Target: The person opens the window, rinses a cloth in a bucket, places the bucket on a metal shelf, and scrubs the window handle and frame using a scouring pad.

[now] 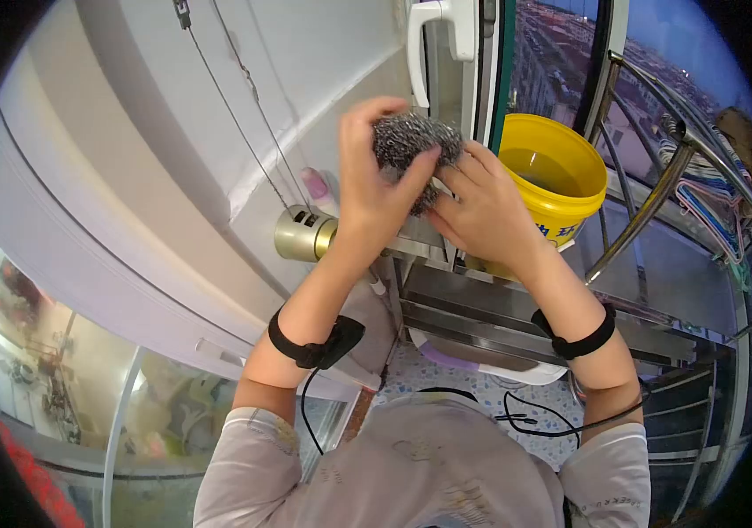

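A grey, curly steel wool scourer (404,139) is held up in front of me between both hands. My left hand (365,180) is closed round its left side, with the thumb across the front. From the right, my right hand (492,198) grips the lower right part, its fingers pressed into the mesh. Parts of the scourer are hidden behind the fingers. Just beyond my right hand stands a yellow bucket (561,207) with liquid inside.
A metal rack (481,308) stands below my hands. At right are a bent metal tube frame (649,207) and several hangers (715,211). A cylindrical fitting (298,233) with cables is on the left. A white window handle (417,53) is ahead. Black cables (543,431) hang near my right arm.
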### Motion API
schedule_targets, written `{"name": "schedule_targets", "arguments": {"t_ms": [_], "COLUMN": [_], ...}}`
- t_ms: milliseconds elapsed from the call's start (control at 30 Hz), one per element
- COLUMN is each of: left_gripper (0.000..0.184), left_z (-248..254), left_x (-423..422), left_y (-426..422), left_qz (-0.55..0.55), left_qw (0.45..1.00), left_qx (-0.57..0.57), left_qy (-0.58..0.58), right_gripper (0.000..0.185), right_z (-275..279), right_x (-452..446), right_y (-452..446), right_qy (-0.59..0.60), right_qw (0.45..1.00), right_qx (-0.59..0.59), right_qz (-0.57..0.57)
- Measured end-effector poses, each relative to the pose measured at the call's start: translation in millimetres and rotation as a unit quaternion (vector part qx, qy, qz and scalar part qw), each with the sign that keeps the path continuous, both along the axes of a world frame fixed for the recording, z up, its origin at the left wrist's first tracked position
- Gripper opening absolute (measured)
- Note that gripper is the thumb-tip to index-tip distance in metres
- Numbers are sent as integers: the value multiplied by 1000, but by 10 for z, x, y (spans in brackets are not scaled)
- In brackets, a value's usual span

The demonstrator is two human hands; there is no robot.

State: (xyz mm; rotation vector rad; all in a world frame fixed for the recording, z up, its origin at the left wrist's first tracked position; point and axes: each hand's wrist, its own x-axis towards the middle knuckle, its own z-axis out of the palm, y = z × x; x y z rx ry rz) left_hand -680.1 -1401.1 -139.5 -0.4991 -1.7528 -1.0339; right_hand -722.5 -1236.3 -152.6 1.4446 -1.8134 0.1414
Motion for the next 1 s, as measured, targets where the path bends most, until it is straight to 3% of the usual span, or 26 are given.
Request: {"name": "schedule_targets", "arguments": {"t_ms": [33, 100, 133, 200, 300, 367, 400, 633, 733, 767, 833, 867, 1000], "left_gripper": [49, 52, 46, 46, 40, 48, 55, 56, 49, 49, 42, 34, 34], "left_z": [22, 116, 197, 381, 623, 766, 827, 898, 965, 989, 1135, 1180, 1300], "left_x": [-37, -93, -178, -267, -468, -592, -647, -856, -1047, -1087, -1053, -1022, -987], "left_y": [-30, -112, -217, -358, -398, -335, -283, -209, -227, -247, -203, -155, -206], "left_qz": [3, 124, 104, 99, 117, 186, 147, 126, 147, 150, 47, 42, -23], "left_qw": [1000, 991, 991, 992, 990, 982, 988, 991, 982, 982, 989, 992, 996], "left_qx": [-5, 56, 79, 81, 74, 21, 41, -23, 59, 57, 123, 108, 78], "left_qy": [1, -9, 15, -18, -19, 33, 10, 28, 105, 104, 64, 54, -46], "right_gripper": [28, 34, 34, 48, 62, 69, 70, 71, 69, 67, 65, 66, 66], "right_z": [13, 63, 105, 208, 321, 316, 314, 231, 226, 232, 227, 219, 205], "right_x": [-21, -120, -199, -402, -664, -847, -906, -1071, -1049, -1022, -1034, -1057, -1081], "right_y": [-7, -31, -39, -73, -223, -321, -388, -572, -577, -565, -571, -574, -566], "right_qy": [1, 50, 52, 78, 22, -6, -5, 17, 21, 14, 4, 10, 14], "right_qw": [1000, 991, 990, 945, 904, 901, 896, 872, 871, 873, 875, 872, 868], "right_qx": [-5, -117, -121, -316, -426, -431, -443, -488, -491, -487, -483, -489, -496], "right_qz": [3, 44, 48, 22, 30, 39, 35, 8, 4, 12, 22, 20, 21]}}
